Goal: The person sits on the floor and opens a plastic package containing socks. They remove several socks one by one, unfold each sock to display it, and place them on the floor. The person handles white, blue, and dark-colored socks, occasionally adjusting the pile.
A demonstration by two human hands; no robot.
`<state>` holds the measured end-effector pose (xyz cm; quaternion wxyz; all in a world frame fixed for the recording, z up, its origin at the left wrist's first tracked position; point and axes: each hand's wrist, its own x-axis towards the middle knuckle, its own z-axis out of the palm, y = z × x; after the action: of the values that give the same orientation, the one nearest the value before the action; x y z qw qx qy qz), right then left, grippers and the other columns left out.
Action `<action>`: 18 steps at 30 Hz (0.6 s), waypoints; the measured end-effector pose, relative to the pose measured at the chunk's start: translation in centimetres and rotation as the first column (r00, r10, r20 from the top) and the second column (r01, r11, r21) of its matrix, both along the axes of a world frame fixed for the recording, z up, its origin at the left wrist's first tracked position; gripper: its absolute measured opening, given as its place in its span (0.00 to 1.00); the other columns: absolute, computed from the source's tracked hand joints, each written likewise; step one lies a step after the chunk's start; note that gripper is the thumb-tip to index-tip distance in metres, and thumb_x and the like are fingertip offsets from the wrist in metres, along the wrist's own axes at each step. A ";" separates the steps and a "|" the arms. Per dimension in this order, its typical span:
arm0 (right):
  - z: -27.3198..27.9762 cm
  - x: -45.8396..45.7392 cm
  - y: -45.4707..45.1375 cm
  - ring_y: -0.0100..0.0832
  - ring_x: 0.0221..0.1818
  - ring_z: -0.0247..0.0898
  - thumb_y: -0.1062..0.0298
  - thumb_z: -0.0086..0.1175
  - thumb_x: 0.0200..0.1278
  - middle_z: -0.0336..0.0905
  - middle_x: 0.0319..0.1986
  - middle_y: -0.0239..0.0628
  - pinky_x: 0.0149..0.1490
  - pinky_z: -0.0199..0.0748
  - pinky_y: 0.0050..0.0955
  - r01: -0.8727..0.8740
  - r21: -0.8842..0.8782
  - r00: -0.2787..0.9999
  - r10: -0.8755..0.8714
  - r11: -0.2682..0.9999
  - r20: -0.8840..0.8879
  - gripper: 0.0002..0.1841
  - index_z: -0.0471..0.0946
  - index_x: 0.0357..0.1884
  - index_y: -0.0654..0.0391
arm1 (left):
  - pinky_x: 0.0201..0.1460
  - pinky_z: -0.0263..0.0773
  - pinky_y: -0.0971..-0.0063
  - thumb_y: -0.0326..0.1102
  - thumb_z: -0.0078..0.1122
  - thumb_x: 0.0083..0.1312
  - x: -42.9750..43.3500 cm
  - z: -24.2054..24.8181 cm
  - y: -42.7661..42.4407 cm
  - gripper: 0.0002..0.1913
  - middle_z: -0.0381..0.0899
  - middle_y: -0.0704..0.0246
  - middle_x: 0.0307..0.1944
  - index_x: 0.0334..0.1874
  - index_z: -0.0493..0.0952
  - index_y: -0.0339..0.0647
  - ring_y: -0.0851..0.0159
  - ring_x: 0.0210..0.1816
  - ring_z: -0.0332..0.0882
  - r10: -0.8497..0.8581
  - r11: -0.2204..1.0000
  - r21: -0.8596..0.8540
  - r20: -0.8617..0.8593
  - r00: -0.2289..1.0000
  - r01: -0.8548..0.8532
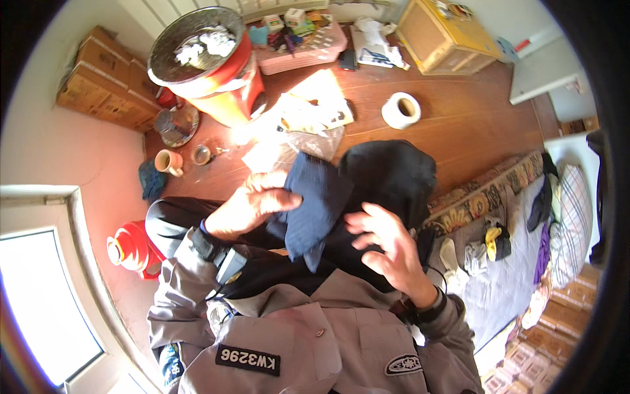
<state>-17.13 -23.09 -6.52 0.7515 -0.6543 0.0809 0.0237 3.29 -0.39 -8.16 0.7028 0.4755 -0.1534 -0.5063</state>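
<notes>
My left hand (261,199) grips a folded dark blue cloth (315,202), with the thumb on top and the fingers behind it. The cloth hangs above my lap, its lower corner dangling loose. To the right of it, my right hand (386,244) is apart from the cloth, fingers spread and holding nothing; its fingertips are a little blurred. Beneath both hands are my black trousers (389,172), the knees bent out to either side.
On the wooden floor (472,118) ahead lie a tape roll (401,111) and a clear plastic bag (315,140). A mug (169,162), a red vacuum flask (133,248) and a large bucket (197,54) stand leftward. A bed (472,295) with scattered clothes is at right.
</notes>
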 end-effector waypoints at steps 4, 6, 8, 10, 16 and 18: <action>0.2 1.9 1.6 0.29 0.62 0.70 0.69 0.69 0.66 0.74 0.58 0.40 0.65 0.72 0.31 0.015 0.224 1.000 -0.009 0.975 -0.028 0.40 0.60 0.75 0.64 | 0.60 0.70 0.70 0.30 0.67 0.68 -2.7 0.6 -0.6 0.13 0.83 0.71 0.49 0.54 0.84 0.35 0.70 0.52 0.78 -0.249 0.968 0.051 0.174 0.953 0.244; 0.6 2.0 1.6 0.25 0.57 0.73 0.69 0.68 0.66 0.78 0.53 0.36 0.62 0.74 0.29 0.131 0.233 0.986 -0.102 0.964 -0.132 0.32 0.68 0.69 0.64 | 0.56 0.72 0.77 0.28 0.63 0.73 -3.5 0.8 -0.8 0.10 0.83 0.76 0.45 0.54 0.81 0.37 0.77 0.49 0.76 -0.239 0.971 0.029 0.096 0.966 0.237; 1.3 1.8 1.1 0.18 0.47 0.75 0.71 0.66 0.68 0.82 0.42 0.29 0.55 0.76 0.24 0.203 0.164 0.968 -0.172 0.965 -0.184 0.15 0.78 0.53 0.63 | 0.56 0.72 0.78 0.28 0.64 0.73 -3.9 1.0 -0.9 0.14 0.82 0.75 0.49 0.58 0.77 0.38 0.77 0.51 0.76 -0.245 0.970 -0.012 -0.061 0.968 0.245; 2.0 1.6 0.5 0.18 0.45 0.75 0.74 0.63 0.68 0.81 0.41 0.29 0.53 0.74 0.23 0.293 0.124 0.953 -0.279 0.948 -0.116 0.10 0.78 0.49 0.62 | 0.55 0.72 0.78 0.27 0.67 0.71 -3.8 0.8 -0.9 0.20 0.80 0.73 0.54 0.62 0.72 0.38 0.77 0.54 0.74 -0.340 0.939 0.028 -0.091 0.936 0.344; 3.6 1.6 -3.2 0.23 0.43 0.75 0.70 0.59 0.63 0.80 0.38 0.30 0.54 0.72 0.26 0.594 0.175 0.796 -0.606 0.785 0.015 0.10 0.77 0.44 0.60 | 0.53 0.71 0.79 0.28 0.70 0.66 -3.2 -1.3 -1.0 0.15 0.80 0.77 0.42 0.52 0.80 0.33 0.78 0.46 0.73 -0.496 0.856 0.220 0.094 0.863 0.467; 3.8 1.4 -4.6 0.24 0.43 0.74 0.67 0.57 0.64 0.79 0.39 0.31 0.54 0.72 0.27 0.650 0.121 0.747 -0.660 0.750 0.083 0.10 0.77 0.44 0.60 | 0.53 0.71 0.78 0.29 0.69 0.65 -2.9 -2.0 -0.7 0.15 0.80 0.76 0.41 0.53 0.81 0.33 0.77 0.45 0.73 -0.448 0.889 0.205 0.197 0.872 0.410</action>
<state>-15.74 -27.68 -2.69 0.7424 -0.5521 0.2589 -0.2775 0.35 -1.13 -10.16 0.5093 0.5406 -0.2982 -0.5996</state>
